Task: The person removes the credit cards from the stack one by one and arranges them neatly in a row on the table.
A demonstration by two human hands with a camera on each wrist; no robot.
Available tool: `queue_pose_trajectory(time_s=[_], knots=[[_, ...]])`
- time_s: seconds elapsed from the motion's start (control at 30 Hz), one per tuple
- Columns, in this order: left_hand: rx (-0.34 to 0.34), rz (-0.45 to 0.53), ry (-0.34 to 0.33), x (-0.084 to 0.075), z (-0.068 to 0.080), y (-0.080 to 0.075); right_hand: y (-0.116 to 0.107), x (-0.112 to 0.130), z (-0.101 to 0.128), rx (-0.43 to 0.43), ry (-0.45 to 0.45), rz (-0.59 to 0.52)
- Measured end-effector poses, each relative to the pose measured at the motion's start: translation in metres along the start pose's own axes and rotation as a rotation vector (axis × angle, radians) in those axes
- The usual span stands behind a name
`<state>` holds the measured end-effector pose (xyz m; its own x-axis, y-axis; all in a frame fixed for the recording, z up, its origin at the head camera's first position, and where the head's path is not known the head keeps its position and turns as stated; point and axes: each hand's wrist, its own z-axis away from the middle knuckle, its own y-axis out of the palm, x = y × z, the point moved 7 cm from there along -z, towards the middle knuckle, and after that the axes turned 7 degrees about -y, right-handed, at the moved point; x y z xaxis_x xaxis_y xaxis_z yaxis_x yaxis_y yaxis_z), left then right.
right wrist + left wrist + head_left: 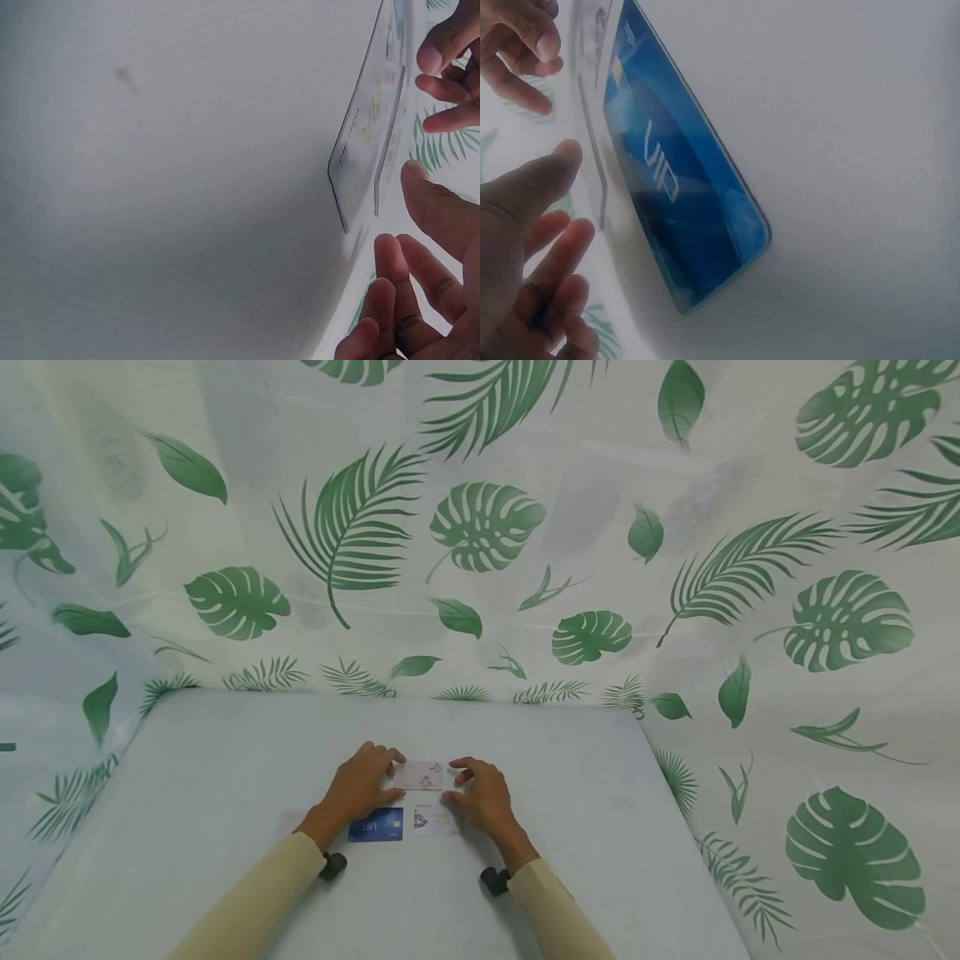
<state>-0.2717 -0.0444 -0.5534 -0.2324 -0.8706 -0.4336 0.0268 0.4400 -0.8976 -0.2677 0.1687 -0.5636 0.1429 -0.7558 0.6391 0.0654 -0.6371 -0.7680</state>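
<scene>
A pale pink card point(420, 775) with a floral print lies flat on the table between the two hands. My left hand point(363, 785) is at its left end, fingers loosely bent; whether a fingertip touches it I cannot tell. Just off the card's right end is my right hand point(483, 797), thumb and fingers apart, holding nothing. Nearer to me lie a blue card point(377, 825) marked VIP and a whitish card point(431, 821) with a small picture, its right end partly hidden by the right hand. Another pale pinkish card point(291, 820) shows partly behind the left wrist.
The white table point(585, 827) meets a hanging sheet point(525, 593) printed with green leaves at its back and sides. Each wrist wears a small black camera, such as the left one point(333, 866).
</scene>
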Motion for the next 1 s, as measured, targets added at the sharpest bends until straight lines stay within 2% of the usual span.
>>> queue_pose_trajectory(time_s=[0.5,0.77,1.0], knots=[[0.023,-0.012,-0.007,0.006,-0.009,0.005,0.010,0.002,-0.014,0.015,-0.033,0.008],[0.052,-0.009,-0.018,0.008,-0.012,0.008,0.017,0.005,-0.022,0.058,-0.019,0.065],[0.060,-0.015,-0.024,0.010,-0.014,0.010,0.020,0.004,-0.025,0.076,-0.003,0.054]])
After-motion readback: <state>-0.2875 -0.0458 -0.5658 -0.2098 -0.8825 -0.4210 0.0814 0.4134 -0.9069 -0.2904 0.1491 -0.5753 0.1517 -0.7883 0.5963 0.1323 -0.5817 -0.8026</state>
